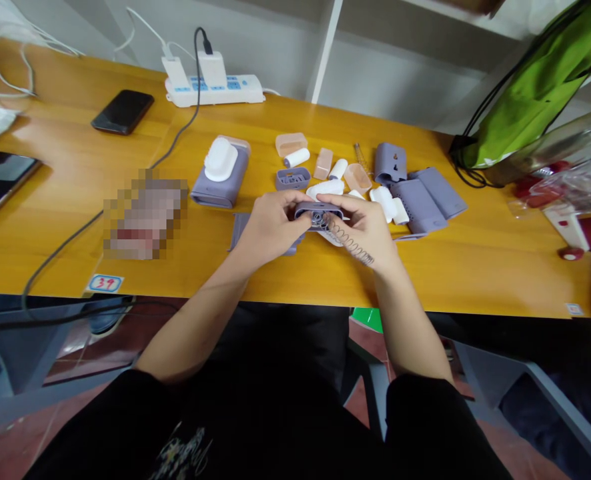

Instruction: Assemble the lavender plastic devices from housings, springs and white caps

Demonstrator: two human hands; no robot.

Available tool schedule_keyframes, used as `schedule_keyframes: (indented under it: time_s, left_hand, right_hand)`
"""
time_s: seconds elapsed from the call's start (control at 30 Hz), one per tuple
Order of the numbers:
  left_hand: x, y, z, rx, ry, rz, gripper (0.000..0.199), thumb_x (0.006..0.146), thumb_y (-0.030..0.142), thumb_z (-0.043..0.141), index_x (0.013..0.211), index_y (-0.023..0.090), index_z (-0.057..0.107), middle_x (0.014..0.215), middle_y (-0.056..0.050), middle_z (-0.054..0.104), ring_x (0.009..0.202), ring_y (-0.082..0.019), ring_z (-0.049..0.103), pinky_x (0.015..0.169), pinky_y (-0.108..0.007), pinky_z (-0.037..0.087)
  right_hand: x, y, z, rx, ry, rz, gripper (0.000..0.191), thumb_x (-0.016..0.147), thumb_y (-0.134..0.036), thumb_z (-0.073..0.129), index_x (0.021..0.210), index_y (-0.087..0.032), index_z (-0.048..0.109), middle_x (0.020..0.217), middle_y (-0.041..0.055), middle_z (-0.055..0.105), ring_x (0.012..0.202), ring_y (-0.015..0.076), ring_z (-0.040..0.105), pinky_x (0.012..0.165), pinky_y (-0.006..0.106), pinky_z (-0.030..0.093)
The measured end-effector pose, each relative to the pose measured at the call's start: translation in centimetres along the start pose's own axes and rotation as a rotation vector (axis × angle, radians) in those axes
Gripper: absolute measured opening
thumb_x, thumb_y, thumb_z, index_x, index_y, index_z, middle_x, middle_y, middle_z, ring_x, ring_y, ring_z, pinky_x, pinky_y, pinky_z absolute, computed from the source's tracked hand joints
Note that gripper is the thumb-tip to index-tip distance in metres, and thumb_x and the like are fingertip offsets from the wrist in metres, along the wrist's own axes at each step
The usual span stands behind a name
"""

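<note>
Near the table's front edge, my left hand (276, 223) and my right hand (363, 227) grip a small purple-grey housing (318, 208) from both sides, with thumbs at its opening. A long coiled metal spring (353, 244) extends from the housing across my right hand. White parts (325, 191) lie just behind and under the housing, partly hidden by my hands. Beyond them are a purple-grey tray piece (292, 178), pink caps (291, 144) and white cylinders (297, 157). A flat purple-grey piece (240, 230) is partly covered by my left hand.
Purple-grey shells (419, 207) lie to the right, and a purple-grey case with a white part (221, 160) stands left. A power strip (235, 90), cable (179, 137) and phones (123, 112) are farther left. A green bag (535, 87) is at back right.
</note>
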State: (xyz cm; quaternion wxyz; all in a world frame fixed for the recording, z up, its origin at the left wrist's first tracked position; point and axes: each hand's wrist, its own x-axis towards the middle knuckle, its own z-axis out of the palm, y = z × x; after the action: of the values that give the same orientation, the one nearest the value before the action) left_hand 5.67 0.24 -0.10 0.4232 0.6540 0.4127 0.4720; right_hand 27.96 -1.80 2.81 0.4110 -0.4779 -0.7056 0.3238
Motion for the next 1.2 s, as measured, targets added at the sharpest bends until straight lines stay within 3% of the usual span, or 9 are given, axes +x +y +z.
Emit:
schedule_keyframes:
  time_s: [0.2, 0.47, 0.77, 0.9, 1.07, 1.2]
  left_hand:
    - [-0.6, 0.7, 0.0, 0.033, 0.021, 0.036, 0.027, 0.092, 0.012, 0.076, 0.110, 0.023, 0.092, 0.086, 0.000, 0.087, 0.069, -0.016, 0.072, 0.065, -0.028, 0.054]
    - [-0.8, 1.1, 0.1, 0.033, 0.034, 0.043, 0.027, 0.090, 0.010, 0.074, 0.106, 0.024, 0.092, 0.080, 0.002, 0.083, 0.064, -0.015, 0.066, 0.061, -0.029, 0.049]
    - [-0.8, 1.4, -0.2, 0.058, 0.011, 0.049, 0.027, 0.092, 0.009, 0.076, 0.109, 0.024, 0.092, 0.082, 0.001, 0.084, 0.069, -0.016, 0.071, 0.066, -0.029, 0.054]
    - [-0.6, 1.5, -0.7, 0.082, -0.032, 0.062, 0.030, 0.096, 0.008, 0.075, 0.116, 0.023, 0.091, 0.088, -0.001, 0.087, 0.076, -0.018, 0.076, 0.073, -0.031, 0.059]
    - [-0.4, 0.4, -0.6, -0.028, -0.063, 0.048, 0.038, 0.100, 0.010, 0.077, 0.133, 0.024, 0.088, 0.105, -0.005, 0.091, 0.097, -0.024, 0.086, 0.091, -0.037, 0.070]
    - [-0.1, -0.4, -0.5, -0.073, -0.054, 0.016, 0.037, 0.098, 0.008, 0.078, 0.129, 0.023, 0.090, 0.113, -0.006, 0.093, 0.105, -0.025, 0.088, 0.100, -0.039, 0.072]
  right_hand:
    - [-0.3, -0.8, 0.5, -0.009, 0.031, -0.042, 0.030, 0.102, -0.031, 0.082, 0.126, -0.035, 0.098, 0.118, 0.0037, 0.092, 0.102, 0.0254, 0.082, 0.098, 0.047, 0.065]
    - [-0.6, -1.2, 0.8, 0.019, 0.060, -0.079, 0.027, 0.103, -0.031, 0.084, 0.124, -0.037, 0.099, 0.116, 0.0048, 0.092, 0.106, 0.0279, 0.083, 0.100, 0.049, 0.065]
    - [-0.4, -1.3, 0.4, -0.024, 0.018, -0.070, 0.030, 0.107, -0.033, 0.080, 0.130, -0.038, 0.098, 0.123, 0.0039, 0.093, 0.110, 0.0273, 0.084, 0.103, 0.049, 0.067]
    - [-0.5, -0.7, 0.5, -0.038, 0.053, -0.050, 0.034, 0.106, -0.031, 0.080, 0.135, -0.037, 0.097, 0.124, 0.0043, 0.092, 0.109, 0.0271, 0.083, 0.104, 0.050, 0.067]
    - [-0.6, -0.2, 0.7, -0.034, 0.111, -0.027, 0.036, 0.104, -0.034, 0.084, 0.139, -0.036, 0.095, 0.130, 0.0048, 0.091, 0.115, 0.0282, 0.082, 0.107, 0.050, 0.068]
    - [-0.8, 0.3, 0.6, 0.014, 0.087, 0.001, 0.040, 0.106, -0.034, 0.084, 0.145, -0.035, 0.093, 0.131, 0.0054, 0.091, 0.114, 0.0272, 0.083, 0.107, 0.049, 0.069]
